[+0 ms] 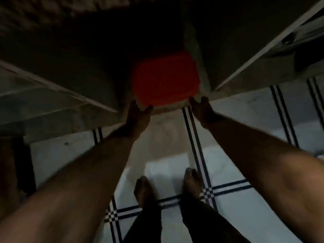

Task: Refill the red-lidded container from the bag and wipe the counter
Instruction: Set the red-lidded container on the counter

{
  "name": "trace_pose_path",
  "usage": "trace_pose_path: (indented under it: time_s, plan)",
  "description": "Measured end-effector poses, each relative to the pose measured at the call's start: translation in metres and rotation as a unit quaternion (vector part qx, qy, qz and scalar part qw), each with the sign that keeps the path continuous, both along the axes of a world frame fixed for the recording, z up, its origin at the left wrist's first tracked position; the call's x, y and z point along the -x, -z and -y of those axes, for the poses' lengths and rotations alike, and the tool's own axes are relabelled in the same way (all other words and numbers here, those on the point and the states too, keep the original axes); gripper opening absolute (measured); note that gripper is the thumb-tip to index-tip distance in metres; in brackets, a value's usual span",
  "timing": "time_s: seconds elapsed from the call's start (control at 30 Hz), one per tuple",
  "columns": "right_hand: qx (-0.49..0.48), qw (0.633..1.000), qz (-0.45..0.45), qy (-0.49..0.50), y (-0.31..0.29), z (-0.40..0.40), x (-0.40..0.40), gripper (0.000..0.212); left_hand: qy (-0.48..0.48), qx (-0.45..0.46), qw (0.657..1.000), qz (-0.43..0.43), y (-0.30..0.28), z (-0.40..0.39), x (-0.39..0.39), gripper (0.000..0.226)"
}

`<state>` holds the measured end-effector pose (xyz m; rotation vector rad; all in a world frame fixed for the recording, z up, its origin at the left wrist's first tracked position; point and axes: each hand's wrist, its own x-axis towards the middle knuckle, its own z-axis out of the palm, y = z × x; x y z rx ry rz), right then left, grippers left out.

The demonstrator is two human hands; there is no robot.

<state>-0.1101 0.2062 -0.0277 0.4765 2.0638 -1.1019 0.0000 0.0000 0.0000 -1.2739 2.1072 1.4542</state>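
— Much of the head view is dark and smeared; what can you actually make out?

— Little beyond outlines. A red-lidded container (165, 78) sits in a low, shadowed recess, with pale slanted edges running away on the left and right that look like open cabinet doors (263, 48), though the blur keeps me from being sure. The far part of the recess is black, and the container's body is hidden under its lid.

— How does the container look?

— Only the lid shows: a red rounded rectangle, flat, seen from above, its near edge at the front lip of the recess.

— And the hands?

— Both arms reach down and forward. The left hand (137, 116) is just at the lid's near left corner, fingers spread and relaxed, gripping nothing. The right hand (201, 106) is beside the near right corner, fingers likewise loose and unclenched. Whether either touches the container I cannot tell.

— Anything nearer?

— Bare feet (192, 181) on a white tiled floor (245, 216) with dark striped lines.
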Motion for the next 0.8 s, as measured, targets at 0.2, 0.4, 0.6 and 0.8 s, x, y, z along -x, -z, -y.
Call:
trace_pose_path:
  time_s: [0.2, 0.4, 0.6, 0.8]
  plan:
    - [0.183, 0.978, 0.07, 0.065, 0.055, 0.014, 0.062, 0.053, -0.133, -0.119, 0.984, 0.011, 0.058, 0.035, 0.054, 0.1]
    - [0.207, 0.963, 0.107, 0.133, 0.017, 0.011, 0.034, 0.039, -0.161, -0.164, 0.972, 0.044, 0.044, 0.032, 0.042, 0.058]
    - [0.134, 0.956, 0.158, 0.207, -0.068, -0.016, -0.071, 0.011, -0.186, -0.163, 0.966, 0.078, -0.027, 0.004, -0.087, 0.053]
    - [0.144, 0.954, 0.187, 0.183, -0.202, -0.062, -0.153, 0.021, -0.204, -0.152, 0.967, 0.032, -0.179, -0.015, -0.184, 0.059]
